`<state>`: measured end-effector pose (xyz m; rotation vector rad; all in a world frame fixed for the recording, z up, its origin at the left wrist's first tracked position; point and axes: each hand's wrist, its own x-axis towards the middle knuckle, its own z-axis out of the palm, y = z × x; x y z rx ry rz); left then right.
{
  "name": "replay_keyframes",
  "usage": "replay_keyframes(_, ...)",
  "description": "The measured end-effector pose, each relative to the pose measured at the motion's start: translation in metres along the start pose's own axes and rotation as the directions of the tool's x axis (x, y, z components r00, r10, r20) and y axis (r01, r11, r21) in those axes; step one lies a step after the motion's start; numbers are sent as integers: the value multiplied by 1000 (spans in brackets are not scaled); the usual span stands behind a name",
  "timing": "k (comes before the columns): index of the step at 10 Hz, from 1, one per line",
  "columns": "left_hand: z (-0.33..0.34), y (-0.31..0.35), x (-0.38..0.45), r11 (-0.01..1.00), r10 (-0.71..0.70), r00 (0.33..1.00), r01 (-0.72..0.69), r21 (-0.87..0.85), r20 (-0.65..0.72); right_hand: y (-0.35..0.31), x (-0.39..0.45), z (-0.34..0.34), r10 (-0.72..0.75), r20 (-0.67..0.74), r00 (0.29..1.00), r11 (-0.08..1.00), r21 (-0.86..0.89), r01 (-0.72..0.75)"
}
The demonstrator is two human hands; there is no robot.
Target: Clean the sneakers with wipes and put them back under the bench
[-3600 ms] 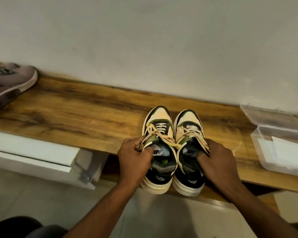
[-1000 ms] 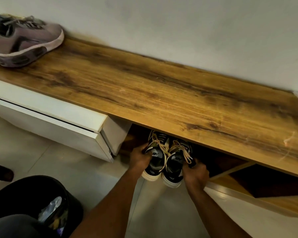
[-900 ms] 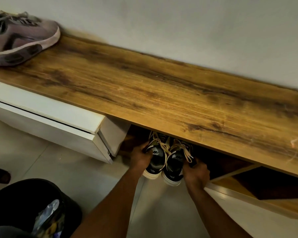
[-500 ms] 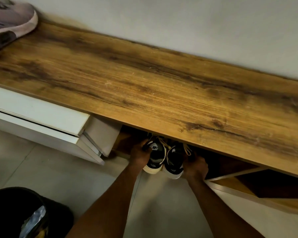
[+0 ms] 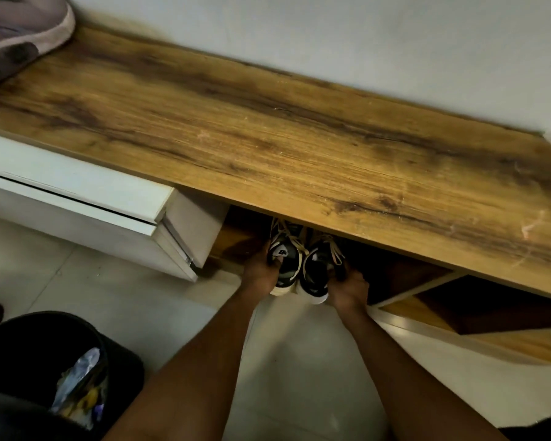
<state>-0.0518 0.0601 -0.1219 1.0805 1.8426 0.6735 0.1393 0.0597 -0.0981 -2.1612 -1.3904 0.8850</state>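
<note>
Beneath the front edge of the wooden bench [image 5: 268,144], a pair of sneakers [image 5: 299,265] is gripped, one by the left hand [image 5: 260,275], one by the right hand [image 5: 347,289].

One head-worn view, looking forward and steeply down.

The wide-angle camera sits above and just in front of the long brown wood-grain desk [image 5: 299,148], facing the pale wall behind it. Both bare forearms reach away from the lens into the lower middle, with the tiled floor close beneath; no second view overlaps it.
</note>
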Motion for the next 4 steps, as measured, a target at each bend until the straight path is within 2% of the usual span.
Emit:
replay_keyframes(1, -2, 1, -10, 991, 62, 997, -57, 119, -42, -1, -7, -3, -64, 33, 997, 993, -92, 67)
replay_keyframes(2, -6, 7, -29, 979, 112, 994, -108, 175, -10, -5, -19, -10, -99, 87, 991, 981, -155, 112)
replay_keyframes(3, -6, 0, -47, 901, 278, 960, -246, 356, -41, -3, -31, -16, -122, 116, 986, 970, -198, 143)
replay_keyframes(4, -6, -4, -61, 836, 340, 940, -287, 468, -31, -2, -42, -24, -185, 170, 968, 941, -253, 225)
